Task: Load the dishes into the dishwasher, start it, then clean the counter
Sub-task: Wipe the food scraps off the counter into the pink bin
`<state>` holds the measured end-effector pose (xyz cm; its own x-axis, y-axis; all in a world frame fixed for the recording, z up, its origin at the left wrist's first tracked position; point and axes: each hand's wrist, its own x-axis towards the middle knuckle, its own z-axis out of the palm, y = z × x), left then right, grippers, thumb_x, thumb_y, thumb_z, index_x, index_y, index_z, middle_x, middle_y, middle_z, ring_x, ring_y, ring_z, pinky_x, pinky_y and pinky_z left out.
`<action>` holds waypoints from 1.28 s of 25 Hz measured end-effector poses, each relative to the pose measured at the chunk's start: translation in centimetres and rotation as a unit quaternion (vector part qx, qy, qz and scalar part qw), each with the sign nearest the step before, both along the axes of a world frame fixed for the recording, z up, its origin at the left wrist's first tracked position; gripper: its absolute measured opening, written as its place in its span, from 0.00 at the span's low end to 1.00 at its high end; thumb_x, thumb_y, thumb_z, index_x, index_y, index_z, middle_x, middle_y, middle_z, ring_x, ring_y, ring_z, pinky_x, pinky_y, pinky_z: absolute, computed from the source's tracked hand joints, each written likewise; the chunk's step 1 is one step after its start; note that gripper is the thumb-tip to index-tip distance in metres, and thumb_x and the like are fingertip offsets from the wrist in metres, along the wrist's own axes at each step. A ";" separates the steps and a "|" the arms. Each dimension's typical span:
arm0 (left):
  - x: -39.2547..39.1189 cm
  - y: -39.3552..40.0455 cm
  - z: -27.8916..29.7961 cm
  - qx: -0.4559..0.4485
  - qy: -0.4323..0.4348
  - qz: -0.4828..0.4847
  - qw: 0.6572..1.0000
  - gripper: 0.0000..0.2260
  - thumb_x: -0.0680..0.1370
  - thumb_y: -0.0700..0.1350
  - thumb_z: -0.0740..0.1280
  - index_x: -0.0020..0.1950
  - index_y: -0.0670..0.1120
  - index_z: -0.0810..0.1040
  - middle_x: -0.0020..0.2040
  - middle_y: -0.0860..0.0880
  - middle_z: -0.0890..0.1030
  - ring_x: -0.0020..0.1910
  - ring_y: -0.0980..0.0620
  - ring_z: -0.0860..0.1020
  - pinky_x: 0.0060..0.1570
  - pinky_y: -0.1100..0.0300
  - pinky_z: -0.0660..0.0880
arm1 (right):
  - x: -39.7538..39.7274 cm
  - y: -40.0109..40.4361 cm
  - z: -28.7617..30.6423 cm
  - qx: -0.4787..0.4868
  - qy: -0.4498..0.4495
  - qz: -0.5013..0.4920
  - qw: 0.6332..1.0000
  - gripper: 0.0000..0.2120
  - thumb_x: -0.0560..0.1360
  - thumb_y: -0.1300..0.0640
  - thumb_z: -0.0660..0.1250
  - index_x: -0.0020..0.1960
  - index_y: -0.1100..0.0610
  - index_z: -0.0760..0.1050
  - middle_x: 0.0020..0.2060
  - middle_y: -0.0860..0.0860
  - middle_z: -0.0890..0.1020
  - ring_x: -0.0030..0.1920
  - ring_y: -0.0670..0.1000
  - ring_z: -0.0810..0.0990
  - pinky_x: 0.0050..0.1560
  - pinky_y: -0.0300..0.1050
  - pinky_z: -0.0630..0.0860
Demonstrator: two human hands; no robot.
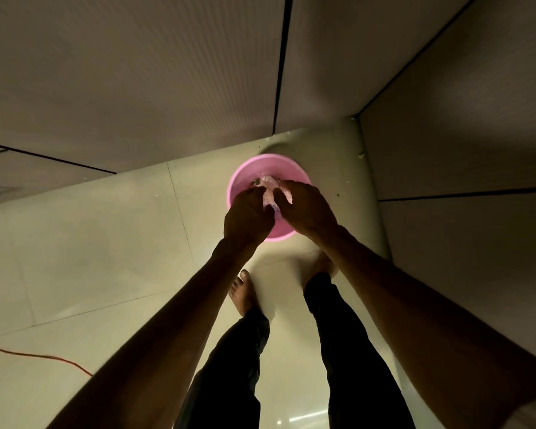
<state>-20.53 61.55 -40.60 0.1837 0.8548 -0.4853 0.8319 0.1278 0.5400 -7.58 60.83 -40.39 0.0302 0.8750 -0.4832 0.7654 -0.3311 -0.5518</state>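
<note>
Bare feet (245,294) and dark trousers (347,351) nearest, on pale floor tiles (90,258); orange cord (44,357) at lower left. Both arms reach forward and down. Left hand (248,216) and right hand (305,209) both grasp a pale pink cloth (271,190), fingers curled round it. Cloth is bunched, long axis running away from the person, over a pink basin (239,178) on the floor near the wall corner (356,119).

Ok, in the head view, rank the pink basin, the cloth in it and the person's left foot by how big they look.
1. Pink basin: largest, though both hands cover part of it.
2. Left foot: smaller, but it is partly hidden by the trouser leg, so this is unsure.
3. Cloth: smallest showing; both hands, left and right, hold it and hide most of it.
</note>
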 end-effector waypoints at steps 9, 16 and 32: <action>2.0 -0.5 13.4 0.036 -0.023 -0.069 0.997 0.20 0.80 0.45 0.64 0.71 0.41 0.71 0.65 0.42 0.77 0.64 0.43 0.76 0.68 0.50 0.68 | 1.7 -2.6 13.5 0.032 -0.009 -0.044 0.998 0.20 0.83 0.49 0.56 0.67 0.59 0.74 0.59 0.56 0.81 0.59 0.55 0.80 0.62 0.45 0.73; 5.0 0.5 24.3 0.106 -0.079 -0.086 0.987 0.21 0.78 0.50 0.66 0.68 0.42 0.74 0.64 0.43 0.78 0.65 0.43 0.75 0.66 0.50 0.71 | 4.2 -3.3 26.2 0.086 -0.016 -0.090 0.992 0.17 0.84 0.54 0.56 0.67 0.61 0.73 0.63 0.56 0.79 0.63 0.55 0.76 0.55 0.33 0.62; 20.6 4.9 42.8 0.225 -0.155 -0.228 0.935 0.17 0.77 0.43 0.67 0.65 0.43 0.76 0.61 0.43 0.79 0.60 0.44 0.77 0.59 0.57 0.73 | 19.1 -2.5 42.6 0.276 -0.120 -0.223 0.927 0.23 0.83 0.45 0.52 0.59 0.61 0.77 0.54 0.59 0.81 0.54 0.58 0.79 0.55 0.49 0.74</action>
<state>0.10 66.48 2.25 0.6512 0.7578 0.0412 0.5394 -0.5004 0.6772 11.54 58.37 2.22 0.4971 0.8617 0.1022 0.7429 -0.3617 -0.5633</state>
